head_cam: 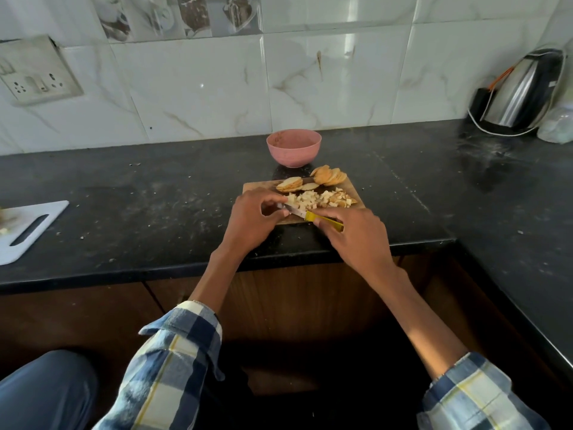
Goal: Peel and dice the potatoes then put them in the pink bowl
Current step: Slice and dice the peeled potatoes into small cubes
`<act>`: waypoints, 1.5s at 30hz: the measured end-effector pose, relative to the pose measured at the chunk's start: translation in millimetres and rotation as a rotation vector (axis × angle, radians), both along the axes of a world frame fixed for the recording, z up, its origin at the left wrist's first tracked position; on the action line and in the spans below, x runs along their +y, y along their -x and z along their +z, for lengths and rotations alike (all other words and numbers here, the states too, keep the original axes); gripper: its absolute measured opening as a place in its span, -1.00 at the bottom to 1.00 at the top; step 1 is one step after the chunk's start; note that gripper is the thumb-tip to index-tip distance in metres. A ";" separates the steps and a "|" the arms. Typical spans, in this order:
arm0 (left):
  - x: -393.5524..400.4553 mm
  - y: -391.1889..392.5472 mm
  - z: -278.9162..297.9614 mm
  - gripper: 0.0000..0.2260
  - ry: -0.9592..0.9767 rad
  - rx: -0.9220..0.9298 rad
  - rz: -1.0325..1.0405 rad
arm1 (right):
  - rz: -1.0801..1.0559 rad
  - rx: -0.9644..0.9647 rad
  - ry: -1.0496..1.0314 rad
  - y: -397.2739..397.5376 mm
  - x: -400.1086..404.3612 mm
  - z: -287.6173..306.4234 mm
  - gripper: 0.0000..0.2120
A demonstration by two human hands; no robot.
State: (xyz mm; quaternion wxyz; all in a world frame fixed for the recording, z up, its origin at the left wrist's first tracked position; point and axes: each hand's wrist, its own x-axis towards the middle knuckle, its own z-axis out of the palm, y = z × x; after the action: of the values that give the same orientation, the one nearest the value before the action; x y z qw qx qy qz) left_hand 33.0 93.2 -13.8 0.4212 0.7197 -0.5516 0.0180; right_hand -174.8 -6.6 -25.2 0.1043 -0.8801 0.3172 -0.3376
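A wooden cutting board (352, 189) lies on the black counter. On it are a pile of diced potato (313, 198) and two stacks of potato slices (290, 184) at the board's far side. My right hand (353, 234) grips a yellow-handled knife (313, 216) whose blade points left across the board's near edge. My left hand (252, 217) is curled over the blade's tip beside the diced pieces, fingers bent; what it pinches is hidden. The pink bowl (294, 148) stands just behind the board, and I see nothing in it.
A white cutting board (29, 232) lies at the counter's left. A steel kettle (521, 91) with a cord stands in the back right corner, with a plastic bag (556, 125) beside it. A wall socket (37, 72) is at upper left. Crumbs dot the counter.
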 end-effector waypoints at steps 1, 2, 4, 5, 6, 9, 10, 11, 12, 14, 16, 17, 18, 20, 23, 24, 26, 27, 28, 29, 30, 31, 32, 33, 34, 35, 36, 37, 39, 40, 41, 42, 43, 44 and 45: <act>-0.7 1.1 0.1 -0.75 0.003 0.004 0.008 | -0.005 0.012 0.023 3.0 -2.3 -1.0 -0.71; -1.1 1.6 0.2 -0.76 0.005 0.008 0.016 | -0.005 0.022 0.047 5.1 -3.5 -2.7 -0.70; -1.6 1.7 0.2 -0.75 0.009 0.013 0.023 | 0.016 0.040 0.095 7.2 -4.2 -7.4 -0.68; -1.4 1.6 0.1 -0.75 0.009 0.013 0.024 | 0.028 0.050 0.111 7.7 -4.1 -9.3 -0.67; -1.0 1.2 -0.1 -0.74 0.009 0.011 0.028 | 0.035 0.058 0.118 7.9 -4.0 -10.5 -0.66; 0.8 -2.0 -1.7 -0.74 0.015 0.019 0.043 | 0.040 0.075 0.141 7.0 -4.4 -10.7 -0.65; 1.4 -3.0 -2.3 -0.74 0.017 0.028 0.044 | 0.040 0.083 0.152 6.9 -3.7 -10.9 -0.64; 1.7 -3.6 -2.8 -0.74 0.020 0.038 0.041 | 0.039 0.091 0.160 6.9 -2.9 -11.0 -0.64; 2.0 -3.9 -3.3 -0.73 0.023 0.045 0.038 | 0.039 0.102 0.167 7.2 -1.5 -11.3 -0.63; 2.7 -3.7 -3.0 -0.73 0.032 0.051 0.031 | 0.037 0.129 0.177 7.3 1.3 -11.5 -0.60; 3.5 -3.9 -2.9 -0.72 0.039 0.060 0.024 | 0.033 0.153 0.181 6.3 3.4 -10.1 -0.58; 3.9 -4.2 -3.3 -0.72 0.043 0.067 0.021 | 0.030 0.164 0.181 5.5 3.9 -9.1 -0.55; 4.1 -4.5 -3.9 -0.72 0.045 0.072 0.019 | 0.027 0.176 0.180 4.6 4.1 -7.7 -0.52; 5.0 -5.2 -5.2 -0.72 0.039 0.072 0.008 | 0.024 0.198 0.171 3.4 4.4 -5.2 -0.47; 5.9 -5.7 -5.1 -0.72 0.026 0.092 -0.001 | 0.042 0.161 0.101 2.8 2.6 -4.7 -0.52; 5.9 -5.8 -5.0 -0.72 0.029 0.102 0.000 | 0.050 0.131 0.071 2.5 2.1 -5.2 -0.54; 6.1 -5.1 -4.6 -0.72 0.041 0.111 0.002 | 0.057 0.055 0.024 1.2 2.2 -6.1 -0.58; 6.1 -4.6 -4.7 -0.72 0.045 0.108 0.005 | 0.058 0.015 -0.005 -0.2 2.2 -5.6 -0.61; 6.2 -4.2 -4.6 -0.71 0.048 0.110 0.010 | 0.061 -0.023 -0.041 -2.0 2.1 -4.4 -0.64; 6.2 -3.8 -4.3 -0.69 0.047 0.113 0.021 | 0.066 -0.054 -0.084 -4.4 0.8 -3.5 -0.67; 6.3 -3.1 -3.9 -0.66 0.048 0.122 0.030 | 0.071 -0.082 -0.130 -6.9 -0.9 -2.5 -0.71; 6.3 -2.9 -3.7 -0.62 0.045 0.130 0.039 | 0.078 -0.112 -0.175 -8.8 -3.2 -1.7 -0.75; 6.5 -2.0 -3.2 -0.59 0.044 0.141 0.043 | 0.089 -0.147 -0.221 -10.5 -6.0 -1.4 -0.79; 6.8 -0.9 -2.5 -0.56 0.045 0.148 0.045 | 0.108 -0.185 -0.262 -11.5 -9.1 -0.7 -0.82; 7.2 0.1 -1.9 -0.55 0.050 0.153 0.042 | 0.132 -0.228 -0.304 -11.9 -12.2 0.5 -0.83; 7.5 1.1 -1.1 -0.55 0.049 0.151 0.038 | 0.153 -0.271 -0.343 -11.9 -15.4 1.9 -0.84; 6.8 1.2 -1.1 -0.54 0.043 0.153 0.036 | 0.169 -0.311 -0.369 -11.5 -18.0 4.5 -0.84; 5.6 1.5 -1.3 -0.49 0.025 0.158 0.037 | 0.174 -0.344 -0.378 -11.4 -21.4 6.3 -0.84; 2.4 2.3 -2.2 -0.34 -0.027 0.169 0.042 | 0.141 -0.396 -0.349 -13.0 -28.0 8.4 -0.85; 0.6 3.1 -2.4 -0.29 -0.046 0.169 0.043 | 0.104 -0.421 -0.327 -14.6 -32.3 8.8 -0.85; -1.1 3.5 -2.7 -0.27 -0.064 0.166 0.044 | 0.061 -0.454 -0.312 -16.4 -36.9 9.6 -0.85; -2.4 4.3 -2.7 -0.29 -0.077 0.161 0.044 | 0.023 -0.496 -0.310 -18.9 -42.1 10.9 -0.85; -3.1 4.9 -2.1 -0.35 -0.086 0.150 0.047 | -0.007 -0.543 -0.322 -21.6 -47.8 13.4 -0.84; -3.4 5.7 -1.1 -0.42 -0.091 0.129 0.051 | -0.031 -0.588 -0.346 -24.6 -54.0 16.8 -0.83; -3.9 6.4 0.2 -0.48 -0.095 0.110 0.053 | -0.056 -0.618 -0.376 -27.6 -60.8 20.2 -0.84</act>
State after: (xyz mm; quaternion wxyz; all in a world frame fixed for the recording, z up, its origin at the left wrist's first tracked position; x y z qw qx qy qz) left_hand 26.6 89.3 -13.6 0.4157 0.7531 -0.5087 -0.0367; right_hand -147.3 -67.4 -5.0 0.3462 -0.6929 0.3511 -0.5261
